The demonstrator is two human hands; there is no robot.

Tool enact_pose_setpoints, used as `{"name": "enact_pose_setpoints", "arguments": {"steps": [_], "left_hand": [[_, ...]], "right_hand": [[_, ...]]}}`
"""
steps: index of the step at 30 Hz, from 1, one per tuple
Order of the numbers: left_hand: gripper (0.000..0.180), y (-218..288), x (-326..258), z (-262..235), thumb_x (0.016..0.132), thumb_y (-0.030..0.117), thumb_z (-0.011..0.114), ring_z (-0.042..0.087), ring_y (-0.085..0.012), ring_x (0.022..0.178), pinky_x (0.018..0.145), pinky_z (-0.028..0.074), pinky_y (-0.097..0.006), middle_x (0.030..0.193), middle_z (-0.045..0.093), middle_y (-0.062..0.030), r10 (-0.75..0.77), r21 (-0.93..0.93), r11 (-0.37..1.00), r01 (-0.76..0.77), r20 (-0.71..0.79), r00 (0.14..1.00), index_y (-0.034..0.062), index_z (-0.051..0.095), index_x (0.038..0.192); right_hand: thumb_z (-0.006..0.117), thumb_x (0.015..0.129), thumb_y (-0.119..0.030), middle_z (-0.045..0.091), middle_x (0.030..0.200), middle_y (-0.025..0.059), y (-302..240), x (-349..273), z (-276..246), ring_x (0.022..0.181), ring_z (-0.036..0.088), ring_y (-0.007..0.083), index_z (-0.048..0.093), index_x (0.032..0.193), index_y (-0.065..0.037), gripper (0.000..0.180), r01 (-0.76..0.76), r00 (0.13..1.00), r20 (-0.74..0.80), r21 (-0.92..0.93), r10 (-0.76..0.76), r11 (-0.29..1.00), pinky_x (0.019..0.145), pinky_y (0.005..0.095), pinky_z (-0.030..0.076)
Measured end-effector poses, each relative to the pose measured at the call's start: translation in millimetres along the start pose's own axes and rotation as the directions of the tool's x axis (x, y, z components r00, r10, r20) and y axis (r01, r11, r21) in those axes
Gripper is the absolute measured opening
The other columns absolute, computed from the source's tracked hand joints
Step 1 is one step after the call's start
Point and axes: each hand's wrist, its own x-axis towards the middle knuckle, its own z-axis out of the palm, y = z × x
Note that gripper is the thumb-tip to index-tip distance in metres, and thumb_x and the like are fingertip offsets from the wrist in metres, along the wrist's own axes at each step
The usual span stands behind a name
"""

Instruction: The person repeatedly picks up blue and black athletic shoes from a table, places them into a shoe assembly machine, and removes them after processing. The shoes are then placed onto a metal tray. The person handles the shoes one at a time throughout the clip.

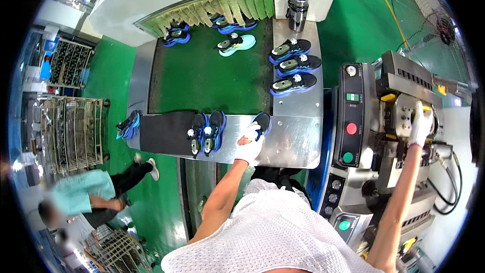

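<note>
My left hand (249,145), in a white glove with a reddish-brown stain, is closed on a black and blue sneaker (262,123) at the front metal ledge. To its left, a pair of sneakers (214,130) stands side by side, with white crumpled stuffing and green-grey pieces in the openings. Over on the right, my right hand (420,125), also white-gloved, rests at the metal fixture (404,116) of a machine, fingers stretched forward. Yellow parts flank that fixture. What lies under the right palm is hidden.
A green conveyor belt (202,81) carries sneakers out from a fringed curtain (212,10). Three sneakers (295,65) line the right ledge beside a steel flask (298,12). The control panel (351,116) has red and green buttons. Racks (76,131) and a person (96,194) are at left.
</note>
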Motion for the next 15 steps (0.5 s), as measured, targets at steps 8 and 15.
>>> {"name": "enact_pose_setpoints", "arguments": {"steps": [8, 15], "left_hand": [[0.035, -43, 14, -67, 0.084, 0.011, 0.077, 0.061, -0.0339, 0.126, 0.108, 0.048, -0.041, 0.14, 0.062, -0.0168, 0.022, -0.021, 0.999, -0.025, -0.115, 0.993, 0.005, 0.065, 0.117], [0.03, -4, 61, -53, 0.079, 0.006, 0.078, 0.062, -0.0327, 0.126, 0.105, 0.051, -0.043, 0.133, 0.067, -0.0142, 0.352, -0.238, 0.924, -0.298, 0.231, 0.907, 0.0081, 0.07, 0.108]], "right_hand": [[0.071, 0.09, -0.044, 0.032, 0.163, 0.0302, -63, -295, 31, 0.153, 0.031, 0.0401, 0.024, 0.161, 0.005, 0.098, 0.274, 0.892, 0.44, -0.354, -0.099, 0.894, 0.124, 0.0483, 0.026], [0.066, 0.084, -0.056, 0.019, 0.169, 0.0292, -34, -331, 70, 0.157, 0.014, 0.0462, 0.022, 0.162, 0.003, 0.108, 0.405, 0.867, 0.498, -0.696, -0.007, 0.593, 0.126, 0.0585, 0.009]]}}
